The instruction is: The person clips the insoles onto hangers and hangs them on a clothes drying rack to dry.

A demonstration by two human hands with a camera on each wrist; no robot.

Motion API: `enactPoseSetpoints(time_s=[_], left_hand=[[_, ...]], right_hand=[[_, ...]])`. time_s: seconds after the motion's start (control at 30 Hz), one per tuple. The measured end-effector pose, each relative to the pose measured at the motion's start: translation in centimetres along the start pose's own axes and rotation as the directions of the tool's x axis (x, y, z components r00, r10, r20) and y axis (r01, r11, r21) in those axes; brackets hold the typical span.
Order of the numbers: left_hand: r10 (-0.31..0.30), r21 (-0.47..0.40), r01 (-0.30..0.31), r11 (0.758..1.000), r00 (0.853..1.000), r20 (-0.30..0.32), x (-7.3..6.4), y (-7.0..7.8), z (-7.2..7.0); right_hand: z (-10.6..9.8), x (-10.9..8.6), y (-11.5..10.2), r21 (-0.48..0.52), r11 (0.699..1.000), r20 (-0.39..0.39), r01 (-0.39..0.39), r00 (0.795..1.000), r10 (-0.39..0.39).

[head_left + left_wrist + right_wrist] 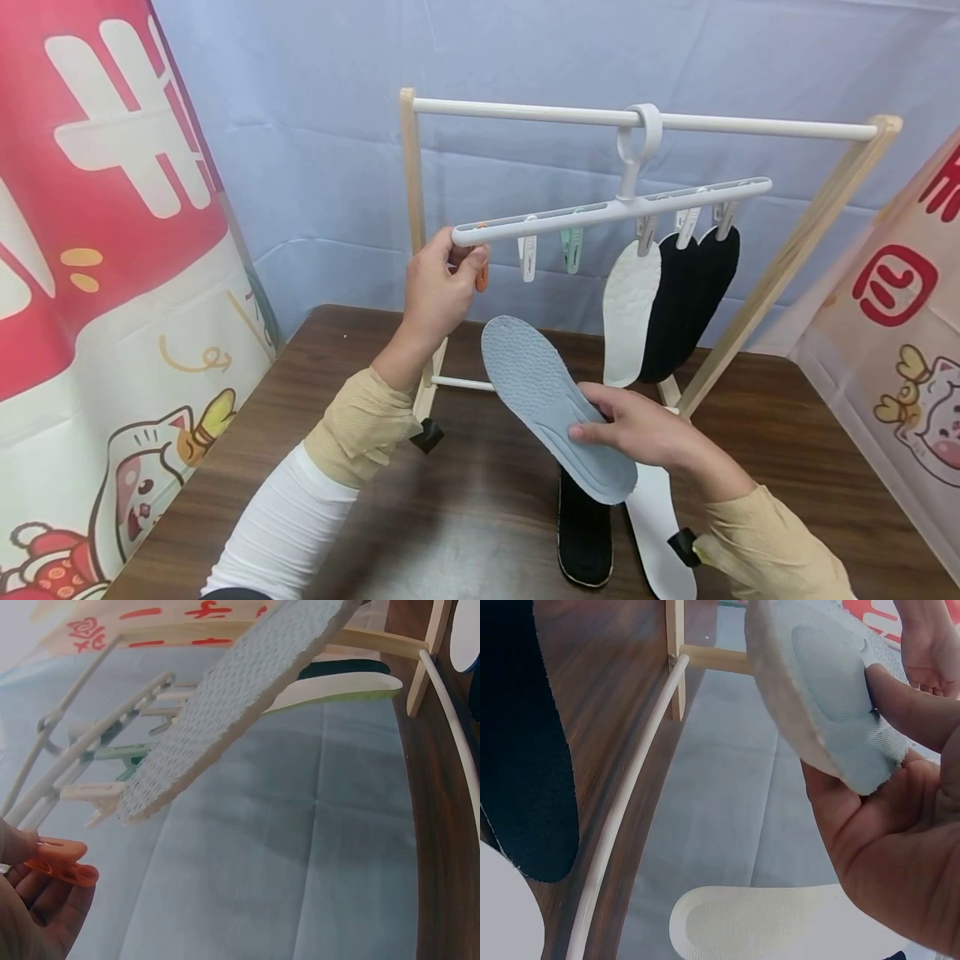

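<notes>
The blue insole [528, 375] is pinched above the desk [360, 333] by the right hand's [637, 425] fingers; the orange clip [60, 849] is pinched by the left hand [438, 287] at the hanger's [555, 222] end. The hanger could be swung by uneven pulling. Whether the clip is squeezed apart cannot be told; the black insole [585, 542] below is partly hidden.

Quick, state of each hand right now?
Left hand: pinching the small orange plastic clothespin.
Right hand: holding the long light-blue textured insole, thumb on top.
</notes>
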State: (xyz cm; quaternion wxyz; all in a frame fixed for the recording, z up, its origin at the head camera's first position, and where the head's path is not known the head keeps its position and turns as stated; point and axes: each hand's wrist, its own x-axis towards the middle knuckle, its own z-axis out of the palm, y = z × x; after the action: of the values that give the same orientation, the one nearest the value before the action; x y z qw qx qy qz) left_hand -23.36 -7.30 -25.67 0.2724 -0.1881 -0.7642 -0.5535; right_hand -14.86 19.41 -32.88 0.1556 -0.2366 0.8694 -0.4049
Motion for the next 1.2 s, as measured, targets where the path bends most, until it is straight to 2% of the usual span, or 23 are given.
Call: enactPoseSetpoints(time_s=[0.33,0.83,1.2], left_hand=[[0.005,0.002,-0.005,1.000,1.000,0.003,0.0,0.1,-0.1],[-0.009,-0.006,0.009,1.000,1.000,0.002,-0.1,0.1,0.0],[0.002,-0.006,-0.002,1.000,1.000,-0.001,0.0,0.2,0.1]], right_hand=[[0.3,0.5,-0.6,0.042,0.998,-0.001,-0.036,0.999,0.036],[0.5,1.1,-1.3,0.061,0.998,-0.005,-0.036,0.999,0.036],[0.6,1.4,-1.6,0.069,0.997,-0.009,-0.031,0.999,0.032]])
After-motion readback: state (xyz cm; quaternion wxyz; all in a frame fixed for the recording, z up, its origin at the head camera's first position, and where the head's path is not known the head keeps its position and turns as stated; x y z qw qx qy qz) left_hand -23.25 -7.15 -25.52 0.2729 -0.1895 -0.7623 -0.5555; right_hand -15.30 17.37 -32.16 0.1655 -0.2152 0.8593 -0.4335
